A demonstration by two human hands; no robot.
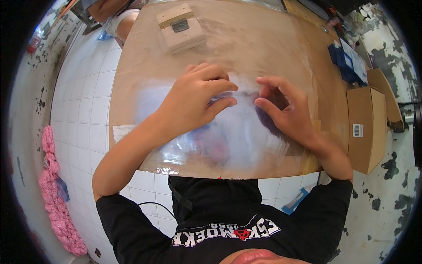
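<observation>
Over the middle of a table with a brown covering, both my hands hover facing each other with a small gap between them. My left hand has its thumb and index fingertips apart, and I see nothing held between them. Likewise, the thumb and index finger of my right hand are spread, with nothing visible in them. Beneath the hands lies a shiny, clear plastic surface with bright reflections, taped near the front edge. Whether the fingertips touch it, I cannot tell.
A wooden block with a dark inset piece sits at the table's far side. Right of the table are a cardboard box and a blue container. Another person is at the far left. A pink bundle lies by the left wall.
</observation>
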